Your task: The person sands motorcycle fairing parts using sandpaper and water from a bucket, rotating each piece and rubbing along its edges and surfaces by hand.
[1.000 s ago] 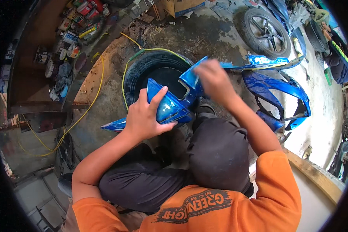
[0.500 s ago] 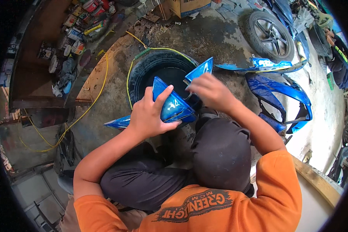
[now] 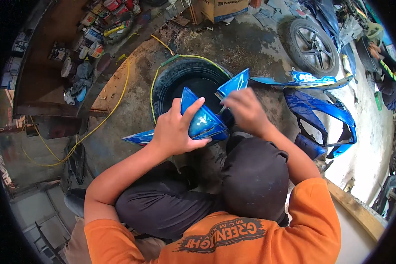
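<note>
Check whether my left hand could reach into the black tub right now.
Probably not without letting go: the left hand is gripping the blue panel, which, in this view, partly covers the black tub.

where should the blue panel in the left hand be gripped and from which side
Likely the broad triangular left wing of the blue panel, from the left, as the left hand has it: forefinger and thumb can span its face, and the other wing is left accessible to the right hand.

Head-worn left fisheye, facing steeply down, close over left hand (image 3: 176, 129), right hand (image 3: 248, 112); orange shirt (image 3: 279, 233) along lower edge.
</note>
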The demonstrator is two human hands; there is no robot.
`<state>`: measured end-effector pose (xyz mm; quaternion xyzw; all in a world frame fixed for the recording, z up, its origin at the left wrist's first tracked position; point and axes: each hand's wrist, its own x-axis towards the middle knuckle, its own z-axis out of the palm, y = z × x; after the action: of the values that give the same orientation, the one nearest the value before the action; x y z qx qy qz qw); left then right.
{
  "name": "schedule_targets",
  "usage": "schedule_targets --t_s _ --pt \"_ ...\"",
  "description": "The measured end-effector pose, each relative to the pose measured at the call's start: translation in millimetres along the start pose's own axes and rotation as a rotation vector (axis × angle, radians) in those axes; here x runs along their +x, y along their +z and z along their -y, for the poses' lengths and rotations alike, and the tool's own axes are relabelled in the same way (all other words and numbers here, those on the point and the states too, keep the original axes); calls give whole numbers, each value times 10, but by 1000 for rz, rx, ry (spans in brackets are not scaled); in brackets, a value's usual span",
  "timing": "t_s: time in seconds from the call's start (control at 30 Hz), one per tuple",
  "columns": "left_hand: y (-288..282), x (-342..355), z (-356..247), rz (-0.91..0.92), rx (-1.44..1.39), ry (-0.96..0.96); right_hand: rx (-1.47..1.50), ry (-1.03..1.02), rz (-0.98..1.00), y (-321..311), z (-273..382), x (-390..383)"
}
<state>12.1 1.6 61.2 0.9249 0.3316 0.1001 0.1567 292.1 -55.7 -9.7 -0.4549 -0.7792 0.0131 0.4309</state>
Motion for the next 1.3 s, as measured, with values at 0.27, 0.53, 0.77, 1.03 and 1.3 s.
schedule_targets --t_s 0.27,0.53,0.77,1.03,1.3 --pt "-33 12 -15 -12 3 23 -85 130 -164 64 -16 154" --pt "-12 -16 4 -28 -19 21 -76 97 -68 -93 18 -26" --pt "-40 19 6 -19 2 11 -106 237 -186 -60 -78 41" --pt "-21 0 3 -33 -22 23 -104 121 -110 -56 -113 -37" --pt "-46 10 9 -41 -16 24 -31 92 -98 -63 -61 -1"
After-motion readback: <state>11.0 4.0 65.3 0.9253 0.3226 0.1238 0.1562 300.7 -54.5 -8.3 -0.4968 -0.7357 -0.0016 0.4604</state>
